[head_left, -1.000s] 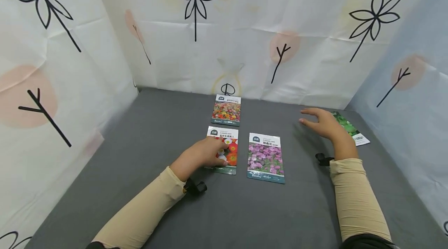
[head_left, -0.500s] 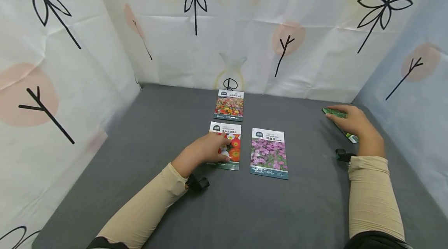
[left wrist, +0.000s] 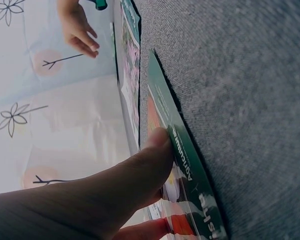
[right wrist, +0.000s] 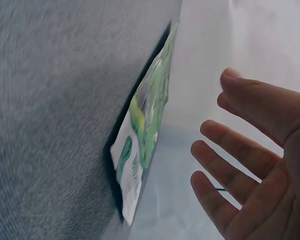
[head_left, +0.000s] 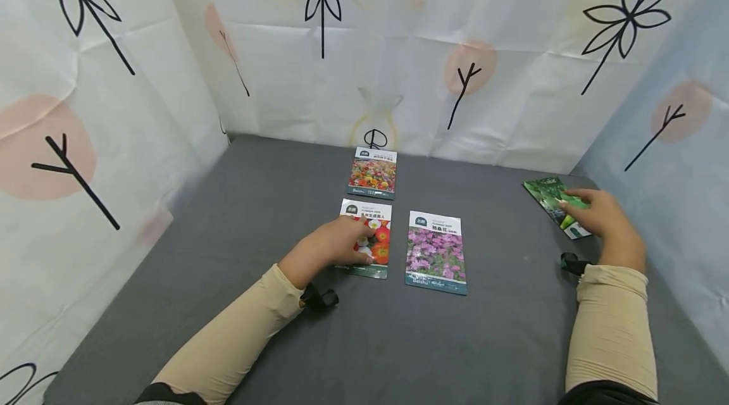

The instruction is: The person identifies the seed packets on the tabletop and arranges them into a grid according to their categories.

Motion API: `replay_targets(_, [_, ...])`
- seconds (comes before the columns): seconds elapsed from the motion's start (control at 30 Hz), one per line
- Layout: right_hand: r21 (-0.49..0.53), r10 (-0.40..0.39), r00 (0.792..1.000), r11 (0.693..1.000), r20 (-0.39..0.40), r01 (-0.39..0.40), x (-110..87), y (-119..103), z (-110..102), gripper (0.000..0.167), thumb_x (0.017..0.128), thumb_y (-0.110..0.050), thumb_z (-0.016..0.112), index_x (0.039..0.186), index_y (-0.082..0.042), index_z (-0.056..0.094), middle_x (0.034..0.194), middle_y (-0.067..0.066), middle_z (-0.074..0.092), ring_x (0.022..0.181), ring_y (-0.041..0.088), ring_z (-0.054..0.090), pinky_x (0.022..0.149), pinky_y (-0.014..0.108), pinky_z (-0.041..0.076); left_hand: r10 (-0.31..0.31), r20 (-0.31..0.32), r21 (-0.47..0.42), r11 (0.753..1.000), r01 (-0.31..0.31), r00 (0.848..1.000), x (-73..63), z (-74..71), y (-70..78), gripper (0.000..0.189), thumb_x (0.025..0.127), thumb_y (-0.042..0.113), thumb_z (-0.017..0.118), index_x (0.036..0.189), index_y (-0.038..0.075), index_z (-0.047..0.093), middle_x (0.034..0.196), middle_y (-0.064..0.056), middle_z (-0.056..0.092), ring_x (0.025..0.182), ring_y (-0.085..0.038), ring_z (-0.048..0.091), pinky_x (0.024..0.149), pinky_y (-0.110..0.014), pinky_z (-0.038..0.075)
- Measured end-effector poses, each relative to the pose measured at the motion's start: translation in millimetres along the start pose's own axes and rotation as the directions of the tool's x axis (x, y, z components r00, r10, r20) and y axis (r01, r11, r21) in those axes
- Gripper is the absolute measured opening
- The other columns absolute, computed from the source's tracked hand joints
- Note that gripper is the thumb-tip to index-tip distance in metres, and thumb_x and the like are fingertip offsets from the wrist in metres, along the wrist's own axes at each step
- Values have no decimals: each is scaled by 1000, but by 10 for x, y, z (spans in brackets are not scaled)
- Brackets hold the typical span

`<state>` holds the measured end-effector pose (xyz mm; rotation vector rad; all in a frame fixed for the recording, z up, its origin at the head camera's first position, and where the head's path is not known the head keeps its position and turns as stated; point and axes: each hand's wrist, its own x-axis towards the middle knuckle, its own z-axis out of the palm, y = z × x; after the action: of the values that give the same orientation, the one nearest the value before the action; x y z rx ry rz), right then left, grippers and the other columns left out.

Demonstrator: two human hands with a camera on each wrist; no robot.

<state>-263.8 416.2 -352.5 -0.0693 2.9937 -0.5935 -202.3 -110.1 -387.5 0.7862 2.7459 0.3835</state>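
Observation:
My left hand (head_left: 333,243) rests on a seed packet with red poppies (head_left: 380,243) lying on the grey table. In the left wrist view its thumb (left wrist: 157,142) lies on the packet near the green end band. My right hand (head_left: 606,221) is at the far right, close over a green seed packet (head_left: 549,195) with a white end. The right wrist view shows its fingers (right wrist: 240,147) spread and apart from that green packet (right wrist: 152,105). A seed packet with pink-purple flowers (head_left: 435,250) lies right of the poppy one.
Behind the poppy packet, a packet with mixed flowers (head_left: 373,172) lies near the table's back edge. White cloth walls (head_left: 273,88) with flower drawings surround the grey table (head_left: 455,348) at the back and both sides.
My right hand has moved right, onto the green packet, then drawn back off it. That packet's white end showed a barcode; now it shows a green mark. My left hand stays put.

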Motion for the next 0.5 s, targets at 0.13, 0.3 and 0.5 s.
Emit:
replay_targets(0.13, [-3,-5,1000,1000,-10,5,-15,68,22,59,113,-30,50,151,14,43,148,51,34,126,70,42,94,77,44,-8,14,3,1000,8,1000,8,12,-12,59,95,38,81,145,12,66,146,-14,64,125,-29,65,108,-48,54])
replay_targets(0.3, [-34,-7,1000,999,10,7,22,120,27,56,111,-25,54,148,16,46,146,51,38,123,67,46,95,75,45,-33,31,-16,999,34,999,12,15,-17,61,96,39,80,149,13,64,164,-18,48,142,-32,57,114,-50,50])
replay_targets(0.5, [-59,59,991,997,118,-52,59,119,22,59,108,-24,57,152,13,41,151,51,29,134,73,32,105,80,36,-33,33,-29,999,34,999,10,9,-7,61,96,39,80,149,13,64,166,-19,45,146,-34,54,116,-52,48])
